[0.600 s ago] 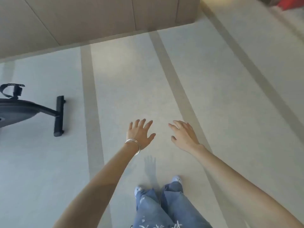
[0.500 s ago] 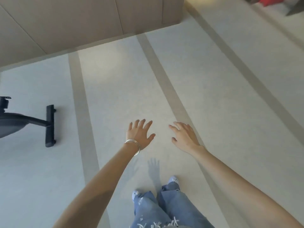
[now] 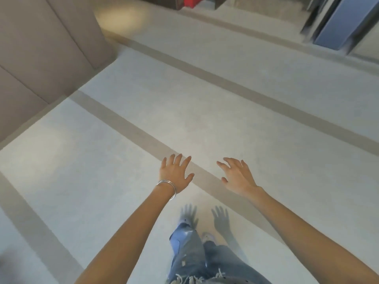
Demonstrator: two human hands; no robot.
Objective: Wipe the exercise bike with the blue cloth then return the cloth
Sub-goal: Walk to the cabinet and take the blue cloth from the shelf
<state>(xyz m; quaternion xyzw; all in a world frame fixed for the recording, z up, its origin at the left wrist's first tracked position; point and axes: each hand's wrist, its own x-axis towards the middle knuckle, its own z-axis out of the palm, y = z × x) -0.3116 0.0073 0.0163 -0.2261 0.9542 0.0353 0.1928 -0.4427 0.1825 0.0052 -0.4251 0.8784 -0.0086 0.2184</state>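
Note:
My left hand [image 3: 175, 173], with silver bangles on the wrist, is stretched out in front of me above the floor, fingers spread and empty. My right hand [image 3: 238, 175] hovers beside it, also spread and holding nothing. Neither the exercise bike nor the blue cloth is in view. My legs in blue jeans [image 3: 196, 255] show below the hands.
A beige wall corner [image 3: 51, 48] stands at the upper left. The pale floor [image 3: 205, 111] has darker stripes running diagonally. At the top right are a blurred blue-grey panel [image 3: 340, 21] and a red object [image 3: 191, 1] beside dark furniture.
The view has swung to the right: the exercise bike has slid out of the left edge and furniture has come into sight at the top right. Both hands stay spread and empty.

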